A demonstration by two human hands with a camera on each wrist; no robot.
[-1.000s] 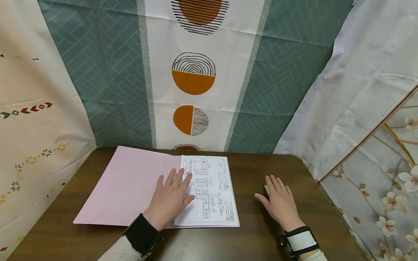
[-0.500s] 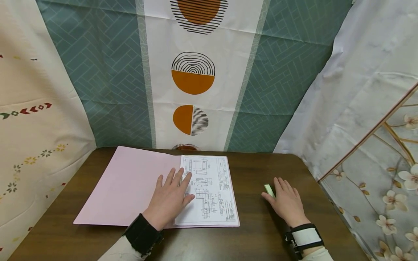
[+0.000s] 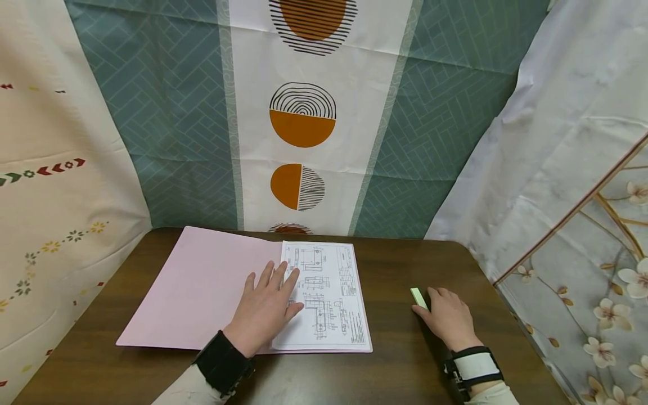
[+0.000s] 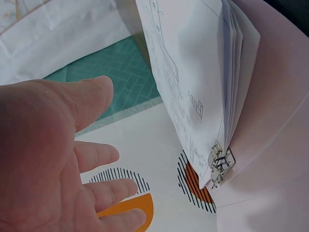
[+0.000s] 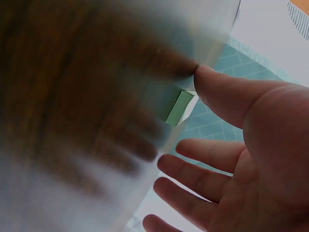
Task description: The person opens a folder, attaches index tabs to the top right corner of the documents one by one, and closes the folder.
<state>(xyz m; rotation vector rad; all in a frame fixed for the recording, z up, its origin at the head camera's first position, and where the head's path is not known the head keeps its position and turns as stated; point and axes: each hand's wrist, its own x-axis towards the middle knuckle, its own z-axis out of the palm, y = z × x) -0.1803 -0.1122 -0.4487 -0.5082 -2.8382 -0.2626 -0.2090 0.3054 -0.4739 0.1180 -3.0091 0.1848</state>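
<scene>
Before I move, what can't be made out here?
Head: part of the drawing sheet, hidden by the left hand; its fine lettering is too small.
Head: the near end of the green block, behind the right hand.
Left wrist: print on the papers underneath, covered by the drawing sheet.
Right wrist: part of the right hand, cut off by the right and bottom edges.

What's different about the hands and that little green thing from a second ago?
The right hand has shifted right and a little nearer the person, and its fingers have bent. More of the green block shows beside its thumb now; no clear grip on it is visible. The left hand, spread over the pink folder and drawing sheet, stayed put.
</scene>
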